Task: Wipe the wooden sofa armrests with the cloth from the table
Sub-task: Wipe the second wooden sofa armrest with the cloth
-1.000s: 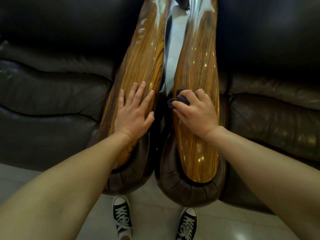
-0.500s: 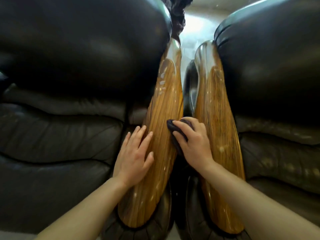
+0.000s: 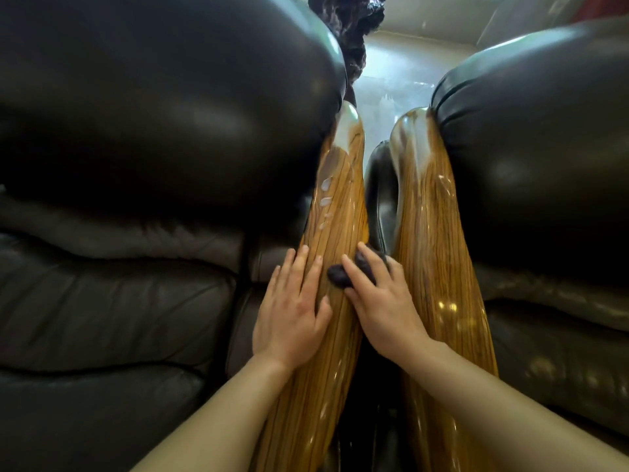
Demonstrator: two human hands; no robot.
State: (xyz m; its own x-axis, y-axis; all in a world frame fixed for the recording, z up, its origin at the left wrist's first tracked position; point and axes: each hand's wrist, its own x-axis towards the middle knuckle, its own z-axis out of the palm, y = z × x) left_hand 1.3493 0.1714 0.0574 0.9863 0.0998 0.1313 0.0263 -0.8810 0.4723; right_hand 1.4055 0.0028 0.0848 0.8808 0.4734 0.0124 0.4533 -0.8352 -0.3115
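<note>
Cloth (image 3: pixel 354 272), dark and bunched, sits under my right hand (image 3: pixel 381 308), pressed against the inner edge of the left armrest (image 3: pixel 337 216), right at the narrow gap between the two sofas. My right fingers (image 3: pixel 357 277) curl over the wad and pin it to the wood, so I judge the grip is meant to keep the cloth from slipping off the glossy, rounded surface while it rubs. My left hand (image 3: pixel 292 311) lies flat on the same armrest, just beside the cloth, fingers (image 3: pixel 299 267) spread and slightly apart; it holds nothing, and I read it as a brace to steady my reach. The right armrest (image 3: pixel 432 253) stands close by across the gap, shiny with reflections, and the cloth's far edge lies near it. Pale smears show higher up the left armrest, beyond my hands, so I judge that stretch is not yet wiped. Dark leather cushions (image 3: pixel 170 131) flank both armrests.
</note>
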